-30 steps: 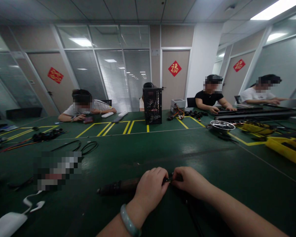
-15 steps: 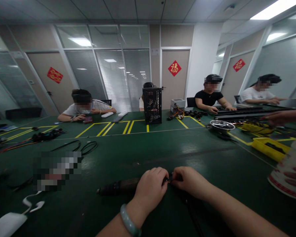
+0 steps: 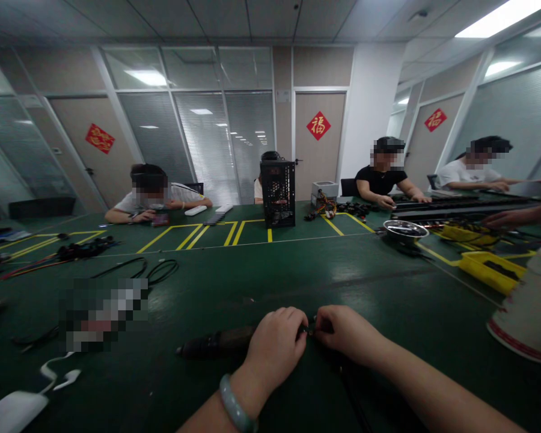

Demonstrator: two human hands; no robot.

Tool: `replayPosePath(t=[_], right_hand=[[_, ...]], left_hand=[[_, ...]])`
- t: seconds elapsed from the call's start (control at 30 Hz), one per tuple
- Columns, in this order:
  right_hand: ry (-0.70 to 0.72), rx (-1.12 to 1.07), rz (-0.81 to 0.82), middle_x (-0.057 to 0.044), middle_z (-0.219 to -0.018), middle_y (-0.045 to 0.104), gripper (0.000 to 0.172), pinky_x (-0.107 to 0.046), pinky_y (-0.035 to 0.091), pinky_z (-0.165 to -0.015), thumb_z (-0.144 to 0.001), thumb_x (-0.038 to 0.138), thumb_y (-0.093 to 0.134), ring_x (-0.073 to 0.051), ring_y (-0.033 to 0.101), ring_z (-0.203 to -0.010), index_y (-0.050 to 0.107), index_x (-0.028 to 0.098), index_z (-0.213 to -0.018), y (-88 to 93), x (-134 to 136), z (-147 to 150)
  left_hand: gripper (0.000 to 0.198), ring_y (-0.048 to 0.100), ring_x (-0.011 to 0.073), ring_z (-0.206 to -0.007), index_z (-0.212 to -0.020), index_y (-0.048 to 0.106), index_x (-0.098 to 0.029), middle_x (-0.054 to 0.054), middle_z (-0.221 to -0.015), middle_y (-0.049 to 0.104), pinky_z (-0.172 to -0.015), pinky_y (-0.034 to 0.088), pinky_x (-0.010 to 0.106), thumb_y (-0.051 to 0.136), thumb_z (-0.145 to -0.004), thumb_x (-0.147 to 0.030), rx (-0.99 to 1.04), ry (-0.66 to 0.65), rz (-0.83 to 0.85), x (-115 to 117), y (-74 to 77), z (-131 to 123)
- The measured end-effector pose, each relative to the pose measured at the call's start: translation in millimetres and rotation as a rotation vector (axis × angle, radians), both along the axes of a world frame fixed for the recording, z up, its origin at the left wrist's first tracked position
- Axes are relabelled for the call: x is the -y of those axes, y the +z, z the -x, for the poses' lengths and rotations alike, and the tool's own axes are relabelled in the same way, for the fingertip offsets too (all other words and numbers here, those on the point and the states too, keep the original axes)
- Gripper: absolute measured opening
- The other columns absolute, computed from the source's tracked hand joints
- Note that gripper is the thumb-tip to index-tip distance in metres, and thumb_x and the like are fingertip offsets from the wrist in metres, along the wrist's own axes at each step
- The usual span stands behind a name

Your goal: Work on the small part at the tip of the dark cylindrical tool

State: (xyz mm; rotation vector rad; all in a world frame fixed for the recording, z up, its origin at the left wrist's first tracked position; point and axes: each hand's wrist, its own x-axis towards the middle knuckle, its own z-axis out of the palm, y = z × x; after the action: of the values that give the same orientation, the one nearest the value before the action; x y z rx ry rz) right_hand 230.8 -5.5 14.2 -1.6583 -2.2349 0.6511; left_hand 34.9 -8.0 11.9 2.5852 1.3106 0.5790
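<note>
At the far left, near and to the left of the hands, a white box is lying on the green surface, and a bundle of dark wires is sprawling farther beyond it. A blurred-out item is resting between these and the hands, while a looped black cable is curling just past it. Beyond, a person in a white top is leaning over the surface. Just left of the hands, a dark cylindrical tool is lying, its far end pointing left and its other end disappearing behind the fingers. The left hand, with a pale bangle circling its wrist, is pinching a small dark piece between thumb and finger. Well beyond it, a black perforated case is standing upright. The right hand is meeting the left at that piece, its fingers curling narrowly together; whether they are gripping it I cannot tell. Rightward and beyond the hands, a metal bowl is sitting near a yellow tray; well to the right, a co-worker's hand is reaching in above a white container.
</note>
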Motion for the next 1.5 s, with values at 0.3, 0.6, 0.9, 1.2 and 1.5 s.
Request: replayPosePath(t=[0.3,0.6,0.9,1.2,1.5], right_hand=[[-0.015,-0.081,0.029,0.0,-0.08,0.07,0.006,-0.021,0.038,-0.059,-0.08,0.024,0.065,-0.015,0.062,-0.072,0.069,0.021,-0.084,-1.6,-0.4,1.0],[-0.024,-0.064,-0.007,0.001,-0.078,0.07,0.006,-0.02,0.038,-0.058,-0.078,0.024,0.065,-0.015,0.061,-0.071,0.069,0.021,-0.082,-5.1,-1.9,1.1],[-0.038,-0.134,0.048,0.002,-0.08,0.071,0.008,-0.019,0.038,-0.057,-0.079,0.026,0.066,-0.014,0.063,-0.071,0.071,0.022,-0.084,-1.8,0.2,3.2],[-0.015,-0.166,0.073,0.003,-0.08,0.071,0.009,-0.02,0.039,-0.057,-0.078,0.028,0.067,-0.014,0.064,-0.072,0.071,0.023,-0.085,-5.1,-1.5,-0.3],[0.019,-0.162,0.104,0.001,-0.084,0.072,0.012,-0.02,0.042,-0.06,-0.078,0.028,0.066,-0.015,0.065,-0.075,0.072,0.023,-0.088,-2.1,-0.2,-1.0]], left_hand=[[0.016,0.055,0.0197,-0.09,-0.096,0.058,-0.023,0.0,-0.095,0.06,-0.077,0.041,0.032,0.054,-0.083,-0.015,0.018,-0.004,-0.006,0.1,-0.5,0.0],[0.015,0.055,0.0193,-0.093,-0.091,0.058,-0.022,0.0,-0.093,0.06,-0.099,0.034,0.041,0.054,-0.082,-0.011,0.028,-0.055,-0.105,0.9,0.2,-1.8],[0.012,0.055,0.0206,-0.092,-0.093,0.059,-0.022,0.001,-0.094,0.061,-0.089,0.04,0.037,0.058,-0.084,-0.015,-0.003,-0.042,-0.067,1.6,2.1,-0.7],[0.013,0.054,0.0191,-0.087,-0.093,0.058,-0.023,-0.001,-0.092,0.06,-0.076,0.04,0.033,0.056,-0.084,-0.014,0.054,-0.035,-0.031,-1.6,-3.5,1.0],[0.013,0.054,0.0196,-0.09,-0.096,0.058,-0.023,0.0,-0.095,0.06,-0.076,0.04,0.032,0.056,-0.085,-0.017,0.018,-0.026,-0.016,0.2,-0.3,1.3]])
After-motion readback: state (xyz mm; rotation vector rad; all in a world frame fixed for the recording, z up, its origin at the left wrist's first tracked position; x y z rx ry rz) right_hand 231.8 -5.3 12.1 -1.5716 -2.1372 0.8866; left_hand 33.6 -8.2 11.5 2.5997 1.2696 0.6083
